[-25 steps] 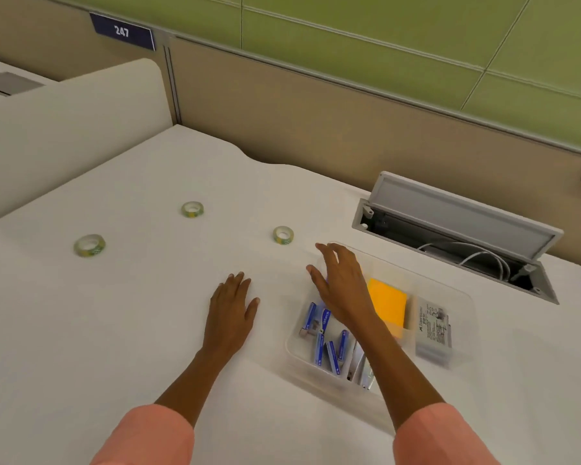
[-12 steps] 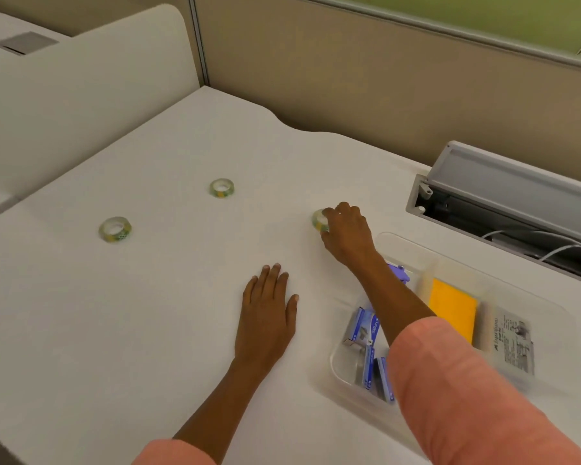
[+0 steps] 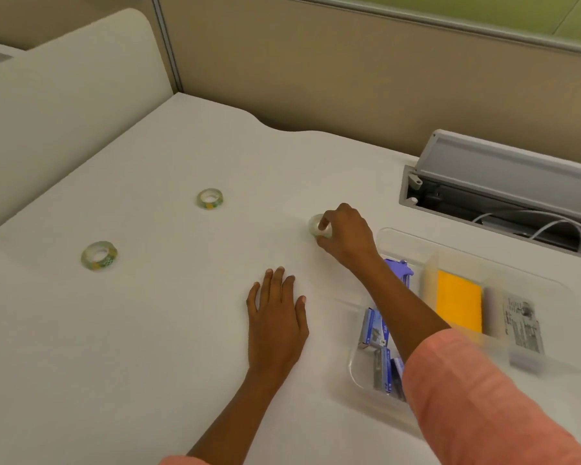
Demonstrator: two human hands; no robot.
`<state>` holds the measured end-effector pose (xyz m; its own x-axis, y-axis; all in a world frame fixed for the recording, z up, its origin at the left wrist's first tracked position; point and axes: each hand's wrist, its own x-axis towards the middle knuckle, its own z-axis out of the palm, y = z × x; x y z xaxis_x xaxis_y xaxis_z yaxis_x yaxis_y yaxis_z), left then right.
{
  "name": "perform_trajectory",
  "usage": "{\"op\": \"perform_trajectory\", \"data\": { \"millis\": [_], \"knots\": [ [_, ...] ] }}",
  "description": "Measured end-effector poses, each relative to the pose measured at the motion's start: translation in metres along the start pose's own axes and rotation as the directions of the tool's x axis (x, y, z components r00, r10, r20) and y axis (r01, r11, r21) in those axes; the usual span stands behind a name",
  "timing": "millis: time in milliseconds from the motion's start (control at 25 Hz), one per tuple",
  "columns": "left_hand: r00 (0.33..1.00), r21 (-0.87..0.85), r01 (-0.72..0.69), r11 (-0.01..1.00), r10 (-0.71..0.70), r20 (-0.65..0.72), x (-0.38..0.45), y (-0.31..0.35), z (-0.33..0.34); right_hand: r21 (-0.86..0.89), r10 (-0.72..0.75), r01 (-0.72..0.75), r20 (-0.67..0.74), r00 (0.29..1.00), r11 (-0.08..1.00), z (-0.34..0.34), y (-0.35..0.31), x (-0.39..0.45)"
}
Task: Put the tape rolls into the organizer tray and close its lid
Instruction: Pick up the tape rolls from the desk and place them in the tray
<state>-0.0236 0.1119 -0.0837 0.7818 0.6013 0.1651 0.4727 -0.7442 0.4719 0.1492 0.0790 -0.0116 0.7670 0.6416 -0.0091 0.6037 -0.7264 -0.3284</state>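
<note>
Three clear tape rolls with green-yellow cores are on the white desk. My right hand [image 3: 344, 234] has its fingers closed around the nearest tape roll [image 3: 317, 226], just left of the clear organizer tray [image 3: 399, 239]. A second tape roll [image 3: 210, 199] lies farther left, and a third tape roll [image 3: 99, 255] sits at the far left. My left hand [image 3: 275, 317] rests flat on the desk with fingers apart, holding nothing. The tray holds blue staple boxes [image 3: 374, 330], a purple item, an orange pad [image 3: 459, 302] and a labelled packet. Its lid is not visible.
A grey cable hatch [image 3: 503, 176] stands propped up behind the tray, with white cables inside. A beige partition wall runs along the back of the desk. A white divider panel [image 3: 64, 88] rises at the left.
My right hand left the tray, reached to the nearest tape roll and closed its fingers on it. The camera tilted down and shifted left. My left hand stayed flat on the desk.
</note>
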Motion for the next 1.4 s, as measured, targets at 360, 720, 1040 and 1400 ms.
{"op": "perform_trajectory", "data": {
  "millis": [360,720,1040,1400],
  "knots": [
    [0.996,0.006,-0.077,0.997,0.077,0.034,-0.005,-0.004,-0.004,0.285,0.314,-0.231,-0.296,0.902,0.930,-0.089,0.051,-0.114],
    [0.993,0.053,-0.112,0.992,0.110,0.038,-0.008,-0.005,-0.006,0.376,0.537,-0.422,-0.288,0.793,0.825,-0.125,0.145,-0.255],
    [0.995,0.042,-0.095,0.995,0.094,0.030,-0.009,-0.002,-0.005,0.253,0.494,-0.471,-0.031,0.869,0.845,-0.073,0.180,-0.261],
    [0.999,0.066,-0.022,0.998,0.025,-0.037,-0.017,-0.011,-0.012,0.287,0.433,-0.427,0.045,0.900,0.858,-0.056,0.181,-0.232]
  ]
}}
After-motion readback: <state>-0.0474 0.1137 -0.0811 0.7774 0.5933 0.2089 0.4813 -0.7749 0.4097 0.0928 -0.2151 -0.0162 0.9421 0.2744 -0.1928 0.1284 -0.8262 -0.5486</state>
